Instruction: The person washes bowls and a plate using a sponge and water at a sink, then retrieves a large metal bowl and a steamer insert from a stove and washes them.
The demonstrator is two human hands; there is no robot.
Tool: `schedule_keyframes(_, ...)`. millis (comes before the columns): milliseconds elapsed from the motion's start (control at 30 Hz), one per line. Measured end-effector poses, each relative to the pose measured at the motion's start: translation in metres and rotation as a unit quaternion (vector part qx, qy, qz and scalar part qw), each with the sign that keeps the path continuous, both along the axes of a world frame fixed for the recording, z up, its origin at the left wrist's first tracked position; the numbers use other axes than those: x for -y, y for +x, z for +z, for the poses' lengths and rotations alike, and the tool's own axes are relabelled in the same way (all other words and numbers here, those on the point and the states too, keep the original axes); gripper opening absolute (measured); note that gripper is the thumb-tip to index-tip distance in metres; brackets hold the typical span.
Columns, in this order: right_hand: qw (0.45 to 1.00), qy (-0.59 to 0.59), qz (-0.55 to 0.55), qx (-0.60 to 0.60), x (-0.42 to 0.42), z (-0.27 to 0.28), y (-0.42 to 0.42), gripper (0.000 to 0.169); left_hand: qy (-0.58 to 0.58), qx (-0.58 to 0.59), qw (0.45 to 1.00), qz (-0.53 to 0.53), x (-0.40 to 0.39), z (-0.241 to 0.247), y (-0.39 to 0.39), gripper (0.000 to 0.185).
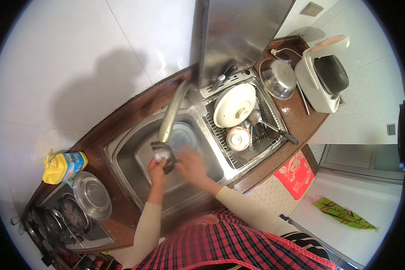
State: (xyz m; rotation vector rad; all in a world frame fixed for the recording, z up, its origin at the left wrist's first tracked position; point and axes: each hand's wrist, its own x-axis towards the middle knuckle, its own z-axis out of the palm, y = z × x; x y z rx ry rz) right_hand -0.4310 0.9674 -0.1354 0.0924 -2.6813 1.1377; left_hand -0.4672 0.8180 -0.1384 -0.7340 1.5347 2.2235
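Note:
My left hand [157, 172] grips a small dark bowl-like dish [169, 162] with a pale patch at its middle, just below the faucet spout [170, 118]. My right hand [193, 167] is blurred, close to the dish's right side, fingers spread and holding nothing I can see. Whether its fingertips touch the dish is unclear. Both hands are over the steel sink basin [141, 135]. Behind them, in the basin, lies a round bluish dish [184, 133], partly hidden by the spout and my right hand.
Right of the basin, a wire drying rack [260, 148] holds a white lid [234, 104], a bowl [238, 139] and a ladle [276, 130]. Beyond are a metal bowl [278, 79] and a rice cooker [312, 84]. A yellow pump bottle [64, 167], clear lid [92, 195] and stove [99, 236] are left.

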Motion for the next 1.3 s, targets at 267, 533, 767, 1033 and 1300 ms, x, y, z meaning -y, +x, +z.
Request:
schedule_keyframes(267, 0.838, -0.339, 0.109, 0.413, -0.023, 0.013, -0.140, 0.028, -0.059, -0.124, 0.979, -0.152, -0.028, 0.042, -0.004, 0.014)
schedule_keyframes(533, 0.985, -0.073, -0.061, 0.147, 0.032, 0.010, -0.098, 0.028, -0.057, -0.074, 0.984, -0.154, -0.013, 0.031, -0.025, 0.014)
schedule_keyframes(767, 0.643, -0.628, 0.170, 0.404, -0.014, -0.002, -0.133, 0.048, 0.333, 0.000, 0.943, -0.023, 0.059, -0.002, -0.033, 0.022)
schedule_keyframes(1033, 0.759, -0.621, -0.077, 0.182, -0.004, 0.001, -0.076, 0.043, 0.269, 0.094, 0.933, 0.219, -0.009, 0.035, -0.037, 0.025)
schedule_keyframes(1300, 0.794, -0.497, -0.085, 0.340, 0.012, -0.010, -0.060, 0.089, -0.110, -0.161, 0.980, 0.049, -0.067, 0.011, 0.000, 0.018)
